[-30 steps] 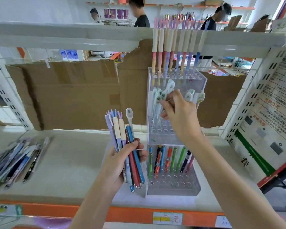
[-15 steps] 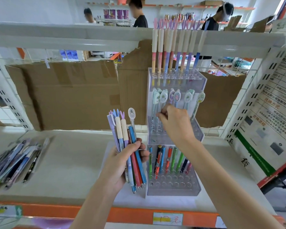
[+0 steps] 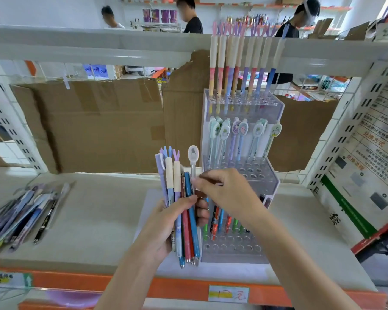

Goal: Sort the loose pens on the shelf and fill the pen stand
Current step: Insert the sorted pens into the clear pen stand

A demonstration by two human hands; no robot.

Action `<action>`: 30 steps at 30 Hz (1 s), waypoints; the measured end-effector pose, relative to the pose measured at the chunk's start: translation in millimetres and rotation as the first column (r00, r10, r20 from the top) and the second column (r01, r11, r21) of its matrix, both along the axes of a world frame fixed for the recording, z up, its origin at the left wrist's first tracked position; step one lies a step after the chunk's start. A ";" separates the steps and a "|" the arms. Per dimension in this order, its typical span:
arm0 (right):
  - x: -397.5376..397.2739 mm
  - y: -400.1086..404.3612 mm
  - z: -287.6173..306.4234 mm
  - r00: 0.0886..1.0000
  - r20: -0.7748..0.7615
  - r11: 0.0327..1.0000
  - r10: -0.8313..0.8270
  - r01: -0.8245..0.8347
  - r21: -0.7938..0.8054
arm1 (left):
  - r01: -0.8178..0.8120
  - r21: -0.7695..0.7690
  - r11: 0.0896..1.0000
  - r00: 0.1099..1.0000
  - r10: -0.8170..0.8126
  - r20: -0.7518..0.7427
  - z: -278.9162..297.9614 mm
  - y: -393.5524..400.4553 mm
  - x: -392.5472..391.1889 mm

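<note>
A clear three-tier pen stand [image 3: 269, 189] stands on the shelf. Tall pastel pens fill its top tier, charm-topped pens the middle tier, and coloured pens the bottom tier. My left hand [image 3: 173, 224] grips an upright bundle of pens [image 3: 184, 211] just left of the stand. My right hand [image 3: 224, 191] has reached across to that bundle, and its fingertips pinch the white pen with the oval charm top [image 3: 193, 157]. More loose pens [image 3: 29, 215] lie in a pile at the shelf's left end.
The white shelf [image 3: 94, 220] has an orange front rail with a price label [image 3: 229, 294]. Cardboard sheets [image 3: 94, 124] line the back. An upper shelf beam [image 3: 99, 43] crosses overhead. A printed sign [image 3: 367, 166] leans at the right. Three people stand in the aisle behind.
My right hand has left the stand's middle tier, where it seated a charm-topped pen, and moved down and left to the bundle. It now pinches the oval-topped white pen.
</note>
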State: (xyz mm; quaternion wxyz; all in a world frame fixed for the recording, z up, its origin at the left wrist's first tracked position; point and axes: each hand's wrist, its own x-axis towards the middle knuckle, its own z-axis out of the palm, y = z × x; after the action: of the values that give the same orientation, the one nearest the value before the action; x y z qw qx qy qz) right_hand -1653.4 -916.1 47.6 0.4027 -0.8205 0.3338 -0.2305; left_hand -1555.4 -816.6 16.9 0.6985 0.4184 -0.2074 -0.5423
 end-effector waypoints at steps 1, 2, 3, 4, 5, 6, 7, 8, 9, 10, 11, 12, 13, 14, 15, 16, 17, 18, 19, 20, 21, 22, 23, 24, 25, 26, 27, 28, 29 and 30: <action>0.3 1.8 -1.0 0.999 0.028 0.998 0.023 -0.024 0.065 | 0.005 -0.002 1.000 1.000 -0.005 0.008 0.5 -0.1 -1.6; 0.7 2.3 -2.5 0.998 0.057 0.996 0.025 -0.030 0.090 | -0.003 -0.002 1.000 1.000 0.003 0.026 0.7 0.0 -2.8; 0.6 3.0 -3.2 0.997 0.081 0.996 0.012 -0.020 0.089 | -0.022 0.000 1.000 0.999 0.022 0.047 0.5 0.1 -3.4; 0.0 3.6 -2.6 0.994 0.111 0.996 -0.008 -0.001 0.084 | -0.046 0.002 0.999 0.997 0.046 0.057 0.4 -0.2 -3.7; -1.2 3.6 0.1 0.987 0.154 0.996 -0.033 0.020 0.083 | -0.065 0.001 0.998 0.996 0.065 0.053 0.8 -0.2 -3.8; -3.4 1.9 5.5 0.975 0.216 0.995 -0.062 0.043 0.090 | -0.076 0.000 0.997 0.996 0.076 0.043 0.5 -0.3 -3.6; -6.7 -1.0 13.6 0.951 0.295 0.993 -0.093 0.068 0.093 | -0.082 0.003 0.997 0.996 0.082 0.031 0.0 -0.4 -3.1; -11.1 -5.5 23.1 0.917 0.380 0.992 -0.120 0.098 0.078 | -0.082 0.008 0.997 0.996 0.082 0.020 -0.8 0.1 -2.1; -15.7 -11.0 32.9 0.885 0.446 0.990 -0.137 0.136 0.033 | -0.079 0.011 0.997 0.997 0.079 0.012 -1.0 1.0 -1.0; -20.0 -16.8 40.8 0.863 0.484 0.982 -0.143 0.183 -0.036 | -0.074 0.013 0.997 0.997 0.074 0.005 -1.3 1.7 0.1; -23.0 -22.6 46.3 0.856 0.496 0.966 -0.146 0.231 -0.113 | -0.071 0.013 0.997 0.997 0.071 0.003 -1.2 1.8 0.5; -24.1 -28.1 48.1 0.859 0.488 0.944 -0.154 0.274 -0.183 | -0.074 0.011 0.997 0.997 0.074 0.005 -1.3 1.8 0.3; -23.8 -32.8 47.7 0.869 0.468 0.924 -0.164 0.302 -0.237 | -0.081 0.011 0.997 0.997 0.081 0.010 -1.6 1.7 -0.1; -22.9 -36.9 45.1 0.880 0.443 0.908 -0.174 0.317 -0.273 | -0.089 0.013 0.996 0.996 0.089 0.017 -2.0 0.6 -0.7; -21.7 -40.2 41.6 0.892 0.414 0.898 -0.182 0.323 -0.300 | -0.101 0.018 0.995 0.995 0.100 0.023 -2.0 -0.4 -1.2; -20.3 -43.0 37.7 0.904 0.387 0.891 -0.184 0.319 -0.323 | -0.108 0.024 0.994 0.994 0.107 0.031 -2.1 -1.6 -1.7; -18.9 -45.4 33.6 0.914 0.364 0.887 -0.182 0.312 -0.340 | -0.112 0.028 0.993 0.993 0.111 0.043 -1.7 -2.5 -1.9; -17.3 -47.4 30.5 0.920 0.349 0.887 -0.178 0.303 -0.349 | -0.114 0.027 0.993 0.992 0.112 0.060 -0.8 -3.2 -2.0; -15.9 -48.7 28.1 0.925 0.339 0.889 -0.171 0.293 -0.352 | -0.112 0.022 0.993 0.991 0.110 0.076 -0.4 -3.7 -2.2; -15.0 -49.5 26.6 0.930 0.331 0.889 -0.163 0.284 -0.360 | -0.106 0.015 0.994 0.991 0.105 0.088 0.0 -4.3 -2.4; -13.9 -50.2 25.3 0.936 0.316 0.887 -0.154 0.272 -0.373 | -0.102 0.009 0.995 0.990 0.101 0.096 0.0 -4.6 -2.1; -12.8 -51.0 24.0 0.944 0.295 0.887 -0.149 0.260 -0.383 | -0.097 0.005 0.995 0.990 0.096 0.103 0.1 -4.9 -1.9; -12.0 -51.9 22.7 0.953 0.262 0.888 -0.152 0.248 -0.387 | -0.094 0.003 0.996 0.990 0.093 0.107 0.1 -5.2 -2.1; -11.2 -53.0 21.2 0.963 0.218 0.889 -0.160 0.236 -0.391 | -0.092 0.001 0.996 0.990 0.092 0.110 0.2 -5.6 -2.9; -10.1 -54.3 19.3 0.971 0.166 0.890 -0.169 0.223 -0.397 | -0.088 -0.003 0.996 0.990 0.087 0.114 -0.1 -5.9 -3.0; -8.6 -55.9 16.2 0.978 0.107 0.888 -0.181 0.209 -0.409 | -0.085 -0.006 0.996 0.990 0.086 0.116 0.6 -5.8 -3.5; -6.9 -57.5 12.3 0.979 0.039 0.882 -0.199 0.196 -0.428 | -0.083 -0.009 0.996 0.989 0.084 0.121 0.7 -5.5 -3.4; -5.7 -58.6 8.7 0.975 -0.024 0.872 -0.221 0.187 -0.453 | -0.079 -0.012 0.997 0.989 0.079 0.125 0.8 -5.5 -3.4; -4.9 -58.8 5.7 0.967 -0.065 0.863 -0.245 0.187 -0.470 | -0.076 -0.012 0.997 0.988 0.077 0.131 0.9 -5.3 -3.1; -4.6 -58.4 3.8 0.961 -0.079 0.856 -0.265 0.197 -0.477 | -0.076 -0.010 0.997 0.988 0.076 0.135 1.0 -5.2 -3.0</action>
State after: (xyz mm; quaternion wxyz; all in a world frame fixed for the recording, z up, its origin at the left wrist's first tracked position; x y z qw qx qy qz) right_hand -1658.0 -974.5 51.4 0.1390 -0.8611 0.3927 -0.2917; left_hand -1558.4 -821.8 17.9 0.7040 0.4601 -0.2396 -0.4851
